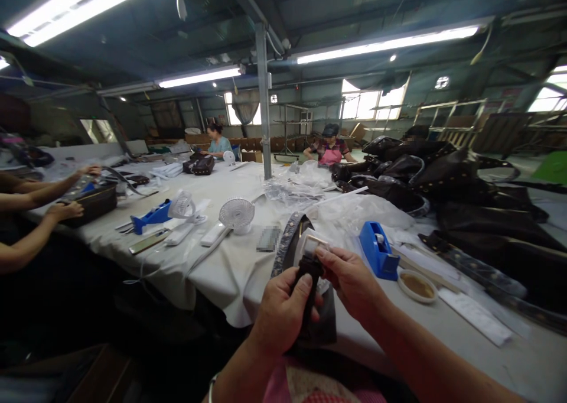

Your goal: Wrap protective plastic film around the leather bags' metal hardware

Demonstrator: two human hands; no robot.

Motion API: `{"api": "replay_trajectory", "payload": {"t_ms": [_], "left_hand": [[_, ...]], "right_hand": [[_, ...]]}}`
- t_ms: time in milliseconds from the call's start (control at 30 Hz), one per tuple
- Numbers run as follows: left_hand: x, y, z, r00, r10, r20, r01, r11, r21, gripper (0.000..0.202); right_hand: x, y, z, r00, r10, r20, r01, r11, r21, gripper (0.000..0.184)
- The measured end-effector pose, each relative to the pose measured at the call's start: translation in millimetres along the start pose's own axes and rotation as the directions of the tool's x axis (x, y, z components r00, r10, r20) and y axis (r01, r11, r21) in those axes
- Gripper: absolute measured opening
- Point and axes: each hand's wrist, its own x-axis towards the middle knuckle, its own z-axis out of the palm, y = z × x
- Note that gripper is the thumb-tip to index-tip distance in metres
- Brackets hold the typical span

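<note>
My left hand [283,311] is wrapped round a dark leather strap [310,291], thumb pressed on its front. My right hand [349,279] pinches the strap's upper end, where a metal buckle [312,243] wrapped in clear plastic sits. Both hands hold the strap upright just above the near edge of the white-covered table [230,267]. More of the strap runs away behind the hands across the table.
A blue tape dispenser [376,249] and a small dish [416,286] lie right of my hands. Dark leather bags [443,178] pile up at right. A small white fan [237,214], clear plastic bags and tools sit mid-table. Other people work at left and far back.
</note>
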Motion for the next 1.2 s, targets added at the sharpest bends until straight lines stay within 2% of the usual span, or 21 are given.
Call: {"api": "replay_trajectory", "payload": {"t_ms": [167,333,433,600,800,933,1000,1067,1100,1167,1200], "left_hand": [[2.7,3.0,4.0,0.997,0.055,-0.047,-0.051,0.996,0.080,0.034],[3.2,3.1,9.3,0.989,0.071,-0.127,-0.058,0.993,0.103,0.032],[3.7,2.7,9.7,0.984,0.082,-0.159,-0.077,0.996,0.037,0.033],[6.1,-0.1,7.5,0.989,0.105,-0.108,-0.107,0.994,-0.016,0.037],[6.2,-0.9,12.4,0.975,0.070,-0.209,-0.077,0.997,-0.025,0.029],[5.8,-0.6,12.2,0.964,0.069,-0.258,-0.073,0.997,-0.006,0.026],[6.1,-2.1,9.8,0.968,0.046,-0.247,-0.058,0.997,-0.043,0.028],[7.0,-4.4,7.4,0.968,0.019,-0.251,-0.039,0.996,-0.074,0.029],[7.7,-5.5,6.5,0.965,0.010,-0.263,-0.032,0.996,-0.079,0.030],[9.3,-7.2,6.3,0.957,0.000,-0.290,-0.021,0.997,-0.072,0.030],[9.9,-7.6,6.8,0.955,0.003,-0.295,-0.023,0.998,-0.065,0.030]], "right_hand": [[-6.2,-1.4,3.8,0.992,0.075,0.102,-0.082,0.994,0.075,0.034],[-8.0,-1.2,1.1,0.989,0.093,0.113,-0.100,0.993,0.058,0.036],[-7.5,-0.4,0.4,0.992,0.076,0.098,-0.077,0.997,0.005,0.038],[-10.1,1.4,0.8,0.991,0.055,0.123,-0.042,0.994,-0.105,0.040],[-13.7,9.2,0.2,0.993,0.036,0.114,-0.012,0.978,-0.207,0.042],[-14.3,7.0,4.0,0.994,-0.028,0.103,0.058,0.951,-0.303,0.044],[-14.9,1.6,4.5,0.991,-0.082,0.109,0.120,0.902,-0.414,0.043],[-15.9,-4.9,3.0,0.966,-0.238,0.102,0.254,0.791,-0.556,0.034],[-16.6,-7.8,1.7,0.930,-0.352,0.103,0.337,0.708,-0.621,0.026],[-17.8,-11.5,-0.9,0.809,-0.567,0.158,0.494,0.509,-0.705,0.011],[-18.3,-12.1,-1.9,0.744,-0.633,0.212,0.554,0.408,-0.725,0.009]]}}
